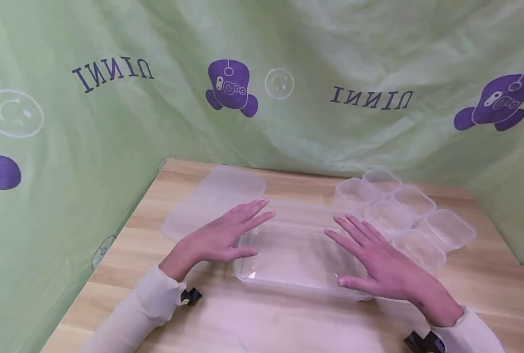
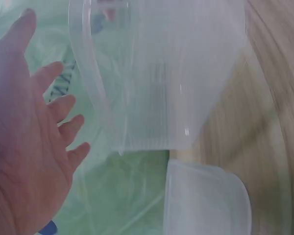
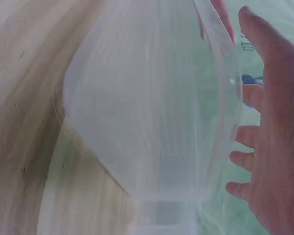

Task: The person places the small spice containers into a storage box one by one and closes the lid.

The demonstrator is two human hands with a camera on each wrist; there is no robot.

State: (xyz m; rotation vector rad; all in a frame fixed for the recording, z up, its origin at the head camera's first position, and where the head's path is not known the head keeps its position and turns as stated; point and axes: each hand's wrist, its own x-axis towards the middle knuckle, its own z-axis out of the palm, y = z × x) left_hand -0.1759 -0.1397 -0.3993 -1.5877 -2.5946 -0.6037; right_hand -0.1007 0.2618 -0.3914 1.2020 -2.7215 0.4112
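A large clear plastic container (image 1: 295, 257), its top open, stands on the wooden table in front of the person. Over its left end is the left hand (image 1: 220, 234), fingers extended and thumb apart. The right hand (image 1: 383, 264) is spread at the opposite end, also holding nothing. In the left wrist view, a gap shows between the left hand (image 2: 32, 132) and the container's wall (image 2: 152, 88). From the right wrist view, the right hand (image 3: 279, 137) is close to the rim (image 3: 228, 98); whether they touch I cannot tell.
A flat translucent lid (image 1: 220, 189) lies at the back left, beside the container. Several small clear boxes (image 1: 390, 218) stand grouped at the back right. The wooden table (image 1: 125, 260) meets a green printed curtain (image 1: 173, 108) behind and at the sides.
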